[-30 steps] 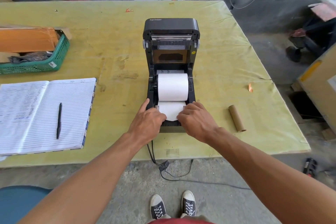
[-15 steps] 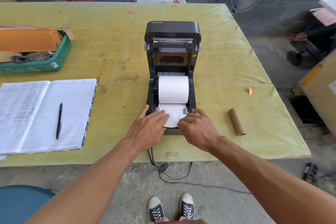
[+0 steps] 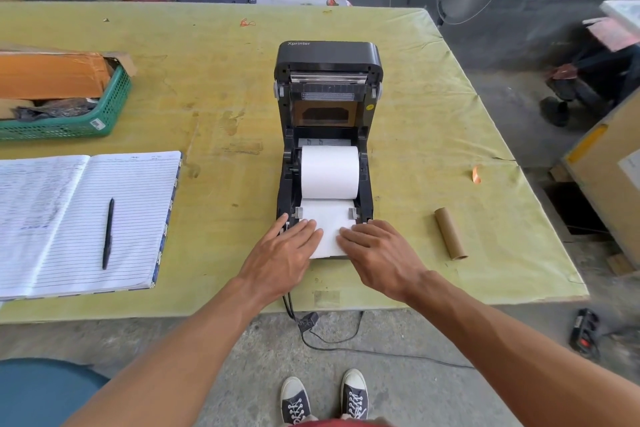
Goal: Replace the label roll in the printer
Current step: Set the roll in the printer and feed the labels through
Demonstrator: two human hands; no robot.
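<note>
Flattening out, both hands now press the paper tail (image 3: 327, 229) from the label roll (image 3: 329, 172) seated in the open printer (image 3: 327, 55); 1 second ago the fingers pinched it. Left hand (image 3: 284, 253) and right hand (image 3: 377, 255) lie spread, gripping nothing. Threading looks done; closing the lid probably follows.

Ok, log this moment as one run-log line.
stage: feeding paper | printer: lid open | label roll: seated | left hand, right hand: flat on paper leader | empty core: on table
</note>
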